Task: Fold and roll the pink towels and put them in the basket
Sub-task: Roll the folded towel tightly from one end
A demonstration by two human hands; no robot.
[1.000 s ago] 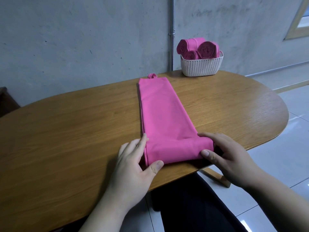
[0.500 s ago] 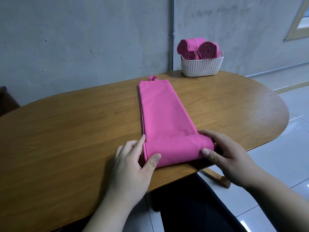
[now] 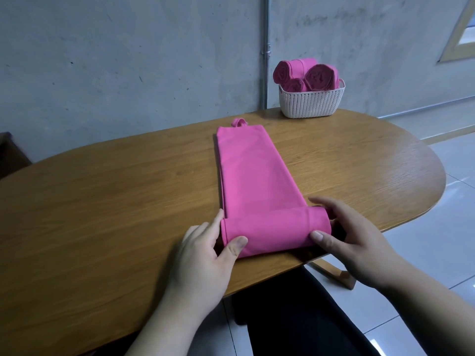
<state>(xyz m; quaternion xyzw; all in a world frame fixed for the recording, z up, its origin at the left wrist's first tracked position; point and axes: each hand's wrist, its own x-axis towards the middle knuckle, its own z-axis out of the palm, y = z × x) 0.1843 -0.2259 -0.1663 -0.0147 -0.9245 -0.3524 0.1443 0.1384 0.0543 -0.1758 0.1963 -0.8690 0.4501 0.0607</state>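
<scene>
A pink towel (image 3: pixel 253 173), folded into a long narrow strip, lies on the wooden table (image 3: pixel 102 201) and points away from me, a small loop at its far end. Its near end is rolled into a short tube by the table's front edge. My left hand (image 3: pixel 205 253) grips the tube's left end, thumb on the front and fingers behind. My right hand (image 3: pixel 352 240) grips the right end the same way. A white woven basket (image 3: pixel 312 101) stands at the table's far edge and holds three rolled pink towels (image 3: pixel 303 73).
A grey concrete wall with a vertical pipe (image 3: pixel 266 55) rises right behind the table. The table's rounded right end (image 3: pixel 431 176) borders a white tiled floor. My dark-clothed lap (image 3: pixel 295 317) shows below the front edge.
The roll at the towel's near end has grown thicker and moved away from me along the strip. Both hands moved forward with it.
</scene>
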